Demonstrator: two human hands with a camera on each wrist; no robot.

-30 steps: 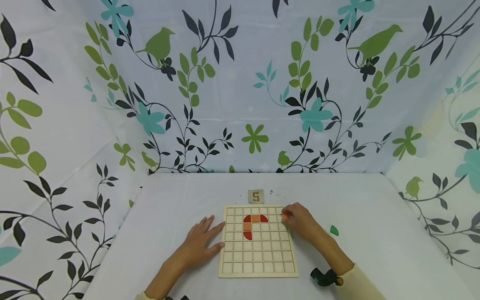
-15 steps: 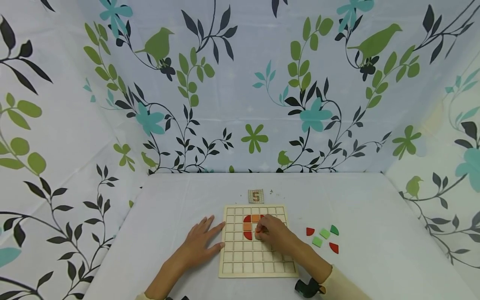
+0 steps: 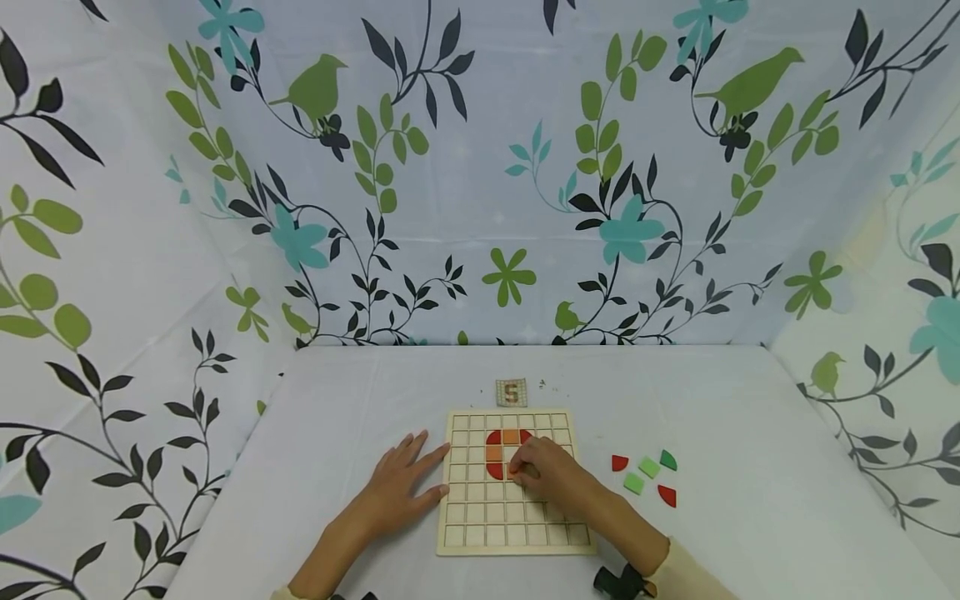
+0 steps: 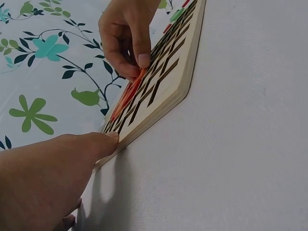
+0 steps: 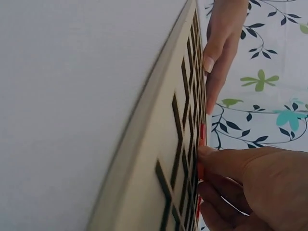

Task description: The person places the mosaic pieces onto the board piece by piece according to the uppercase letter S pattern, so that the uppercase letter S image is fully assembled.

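Note:
A pale wooden grid board [image 3: 465, 542] lies on the white table. Red quarter-round pieces [image 3: 495, 472] and orange square tiles [image 3: 494, 453] sit in its cells, forming a hook shape. My right hand [image 3: 553, 472] is over the board's middle, pinching an orange tile [image 4: 141, 74] between thumb and fingertips at a cell beside the lower red piece. In the right wrist view the thumb hides part of that orange tile [image 5: 200, 169]. My left hand [image 3: 401, 487] lies spread at the board's left side, thumb and index finger touching the edge.
Right of the board lie loose red quarter-rounds [image 3: 620, 462], light green squares [image 3: 633, 483] and a dark green quarter-round [image 3: 669, 459]. Behind the board is a small patterned card [image 3: 512, 392]. Printed cloth [image 3: 450, 167] hangs around the table's back and sides.
My right hand moved left from the board's right edge to its middle with the orange tile, uncovering loose pieces on the table. Over the last half second it barely shifted. The left hand stayed still.

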